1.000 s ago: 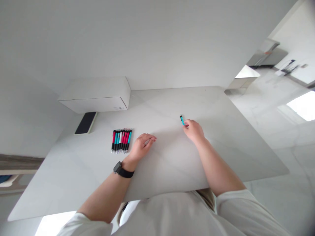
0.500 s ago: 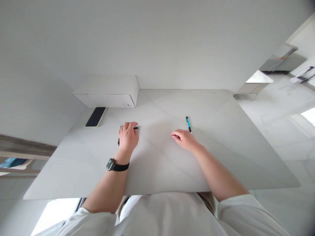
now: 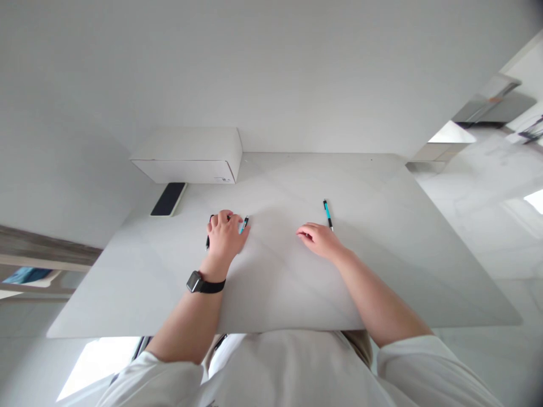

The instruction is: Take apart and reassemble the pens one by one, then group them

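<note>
My left hand (image 3: 224, 234), palm down on the table, covers part of a small group of pens. Its fingers are bent and the thumb stands apart from them. A light-blue and black pen (image 3: 244, 224) shows in the gap by the thumb. Beyond the hand's left edge a black pen (image 3: 207, 243) sticks out, and a dark tip shows near the fingertips. My right hand (image 3: 319, 239) rests on its side with its fingers curled in, and nothing is seen in them. A turquoise and black pen (image 3: 327, 213) lies just behind its knuckles.
A white box (image 3: 186, 170) stands against the wall at the back left. In front of it lies a phone (image 3: 168, 199), dark screen up. The pale table (image 3: 399, 254) has its right edge over a light floor.
My left thumb has moved outward from the fingers. The light-blue pen now shows beside it, where a pink spot showed before. My right hand stays put. The view has shifted slightly.
</note>
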